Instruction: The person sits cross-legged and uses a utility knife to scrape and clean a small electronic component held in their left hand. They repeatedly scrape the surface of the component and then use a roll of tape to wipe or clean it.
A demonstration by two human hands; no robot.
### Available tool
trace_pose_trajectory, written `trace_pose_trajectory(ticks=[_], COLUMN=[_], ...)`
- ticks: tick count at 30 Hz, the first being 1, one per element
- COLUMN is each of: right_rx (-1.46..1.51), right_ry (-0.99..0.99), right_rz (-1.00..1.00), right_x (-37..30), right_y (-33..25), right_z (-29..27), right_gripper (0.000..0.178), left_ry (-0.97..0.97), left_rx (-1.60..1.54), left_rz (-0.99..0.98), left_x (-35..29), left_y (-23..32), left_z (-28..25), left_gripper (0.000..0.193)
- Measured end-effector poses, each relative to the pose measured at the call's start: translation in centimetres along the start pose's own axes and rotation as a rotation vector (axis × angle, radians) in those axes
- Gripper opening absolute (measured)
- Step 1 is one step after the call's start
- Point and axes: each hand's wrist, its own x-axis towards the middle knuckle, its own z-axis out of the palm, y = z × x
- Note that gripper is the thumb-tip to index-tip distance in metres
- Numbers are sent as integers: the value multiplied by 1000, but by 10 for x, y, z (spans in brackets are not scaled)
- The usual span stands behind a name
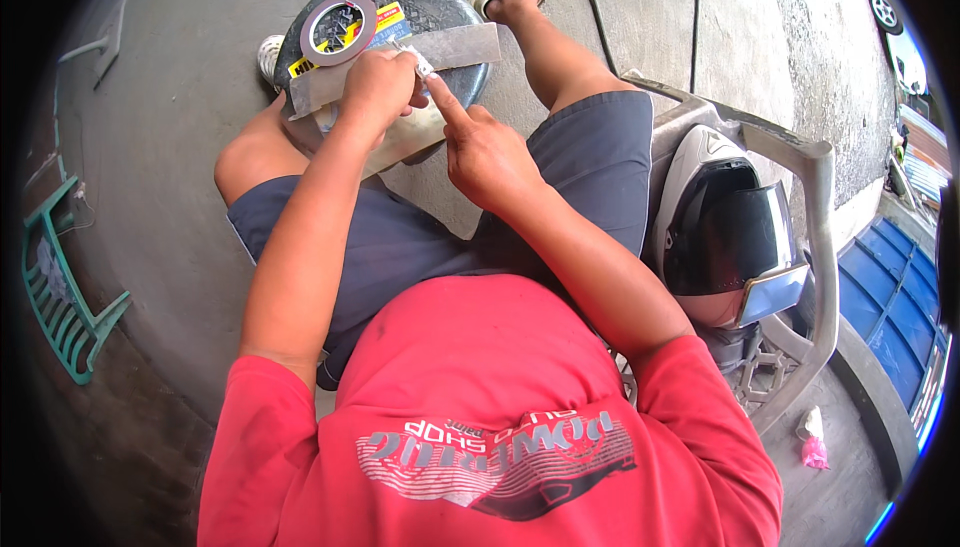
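A tape roll (369, 29) is blocking the far left of the stool (466, 84), and a pale strip (470, 44) is spanning it near my fingers (437, 88). Bare floor (512, 92) is leaving me a narrow passage between stool and right shin (552, 55).

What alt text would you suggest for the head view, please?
A seated person's left hand holds a small white object and the right hand points at it, above a dark, rounded stand with a ring-shaped roll and a pale strip. A red shirt and dark shorts fill the foreground; a white helmet is at right.
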Motion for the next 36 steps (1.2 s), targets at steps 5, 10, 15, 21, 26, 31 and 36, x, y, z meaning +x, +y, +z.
trace_pose_trajectory(ticks=[5,10,15,21,26,31,36], right_rx=[48,51,76,-3,-26,-48,-61], right_ry=[-26,-1,-16,-26,-31,-62,-63], right_rz=[19,57,61,95,109,107,120], right_x=[8,8,12,15,13,20,24], right_y=[1,1,2,-4,-8,-6,-12], right_z=[2,-2,3,4,2,2,0], right_gripper=[71,68,66,67,68,72,73], left_ry=[26,38,40,41,19,38,28], left_rx=[-46,-80,-93,-116,-129,-157,-169], left_rz=[-30,-34,-35,-16,-38,-9,-11], left_x=[7,9,8,8,10,11,13], left_y=[-7,-6,-3,-5,-10,-12,-16], left_z=[-1,0,1,1,1,2,0], left_gripper=[32,30,30,31,32,33,33])
